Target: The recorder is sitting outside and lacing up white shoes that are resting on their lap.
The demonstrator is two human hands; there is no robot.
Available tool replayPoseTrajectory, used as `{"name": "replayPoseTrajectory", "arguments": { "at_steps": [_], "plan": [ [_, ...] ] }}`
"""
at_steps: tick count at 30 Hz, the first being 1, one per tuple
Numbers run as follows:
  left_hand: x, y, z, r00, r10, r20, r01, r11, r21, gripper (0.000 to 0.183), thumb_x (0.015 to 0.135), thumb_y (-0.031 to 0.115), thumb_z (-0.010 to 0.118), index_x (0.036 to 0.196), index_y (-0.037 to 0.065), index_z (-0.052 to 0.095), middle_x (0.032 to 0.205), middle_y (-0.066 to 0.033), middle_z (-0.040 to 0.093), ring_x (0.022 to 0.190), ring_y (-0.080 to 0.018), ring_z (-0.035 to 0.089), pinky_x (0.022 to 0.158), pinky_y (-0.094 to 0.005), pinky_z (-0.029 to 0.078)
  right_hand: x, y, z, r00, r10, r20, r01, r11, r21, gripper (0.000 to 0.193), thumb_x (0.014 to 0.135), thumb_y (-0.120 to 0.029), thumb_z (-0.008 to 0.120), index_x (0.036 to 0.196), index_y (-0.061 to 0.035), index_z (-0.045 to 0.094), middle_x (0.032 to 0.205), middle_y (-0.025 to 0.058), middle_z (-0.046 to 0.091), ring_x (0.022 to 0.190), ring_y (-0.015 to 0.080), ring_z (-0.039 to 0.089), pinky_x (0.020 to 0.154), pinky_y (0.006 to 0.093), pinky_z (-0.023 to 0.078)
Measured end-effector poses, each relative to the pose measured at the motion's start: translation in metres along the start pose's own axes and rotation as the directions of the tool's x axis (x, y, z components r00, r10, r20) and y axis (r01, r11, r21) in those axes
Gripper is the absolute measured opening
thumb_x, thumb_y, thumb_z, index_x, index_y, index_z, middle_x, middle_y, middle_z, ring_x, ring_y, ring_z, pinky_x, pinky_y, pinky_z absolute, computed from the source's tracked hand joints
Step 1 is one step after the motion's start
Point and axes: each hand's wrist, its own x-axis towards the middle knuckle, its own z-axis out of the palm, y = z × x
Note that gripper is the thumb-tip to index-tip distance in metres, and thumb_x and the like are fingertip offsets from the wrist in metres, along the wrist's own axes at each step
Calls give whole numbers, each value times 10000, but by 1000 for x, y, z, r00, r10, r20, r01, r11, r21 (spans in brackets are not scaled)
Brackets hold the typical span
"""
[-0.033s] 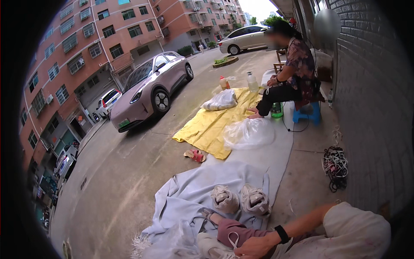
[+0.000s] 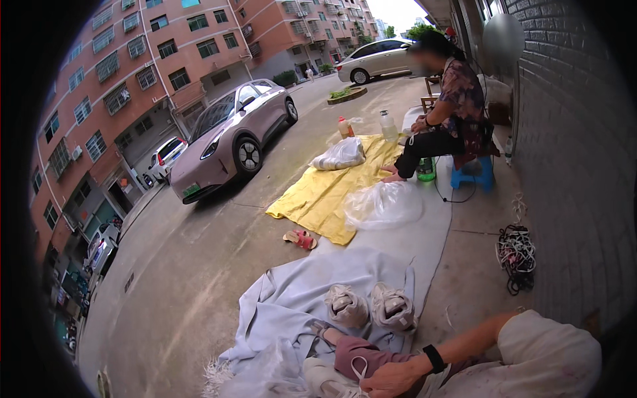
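Observation:
At the lower edge, my right hand [image 2: 390, 381] is closed at a white shoelace [image 2: 360, 367], whose loop stands up beside the fingers. Under it lies a pale sneaker [image 2: 324, 377], partly cut off by the frame. My left hand is out of view. Just beyond my mauve trouser leg [image 2: 355, 357], two beige sneakers [image 2: 346, 306] [image 2: 393, 307] sit side by side on a grey-blue cloth [image 2: 298, 282]. Crumpled clear plastic [image 2: 269, 368] lies left of the sneaker in hand.
A person [image 2: 458, 99] sits on a blue stool [image 2: 472, 174] farther off. Near them are a yellow sheet [image 2: 312, 199], a plastic bag [image 2: 383, 205] and bottles [image 2: 388, 125]. Red sandals [image 2: 300, 239] lie left; tangled laces [image 2: 515, 257] lie by the wall. A car [image 2: 232, 136] stands beyond.

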Motion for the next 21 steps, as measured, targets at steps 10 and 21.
{"name": "replayPoseTrajectory", "arguments": {
  "at_steps": [10,21],
  "plan": [
    [28,107,-19,944,153,292,85,744,-663,120,909,80,574,899,-16,645,768,-120,607,702,-229,583,650,-325,454,2,14,7,997,66,-34,-38,854,519,172,921,-143,461,951,26,475,734,218,535,680,370,532,649,424,417],
    [36,74,6,860,255,442,249,545,-800,149,941,125,540,987,8,620,811,-71,572,728,-176,543,666,-288,427,3,12,14,991,-41,-124,105,810,576,217,847,-126,519,943,32,631,881,216,648,772,345,604,710,425,476]
  ]
}}
